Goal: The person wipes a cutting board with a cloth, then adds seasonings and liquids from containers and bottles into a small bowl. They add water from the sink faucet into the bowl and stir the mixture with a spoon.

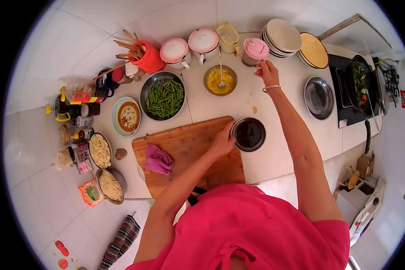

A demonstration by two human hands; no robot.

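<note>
My left hand (222,140) is closed on the rim of a metal bowl of dark liquid (250,134), at the right edge of the wooden cutting board (193,153). Stretched out toward the wall, my right hand (268,73) has its fingers closed around the handle of a pink-lidded jar (255,50). A crumpled purple cloth (158,159) lies on the board. Beyond the bowl, a dish of yellow beaten egg (218,81) has a spoon standing in it. Whether the jar touches the counter is hard to see.
Green beans (164,99) fill a pan at left, beside a bowl of brown sauce (128,118) and two bowls of noodles (101,150). Stacked bowls (283,36) stand by the wall. At right are a metal plate (319,98) and a wok (361,85) on the stove.
</note>
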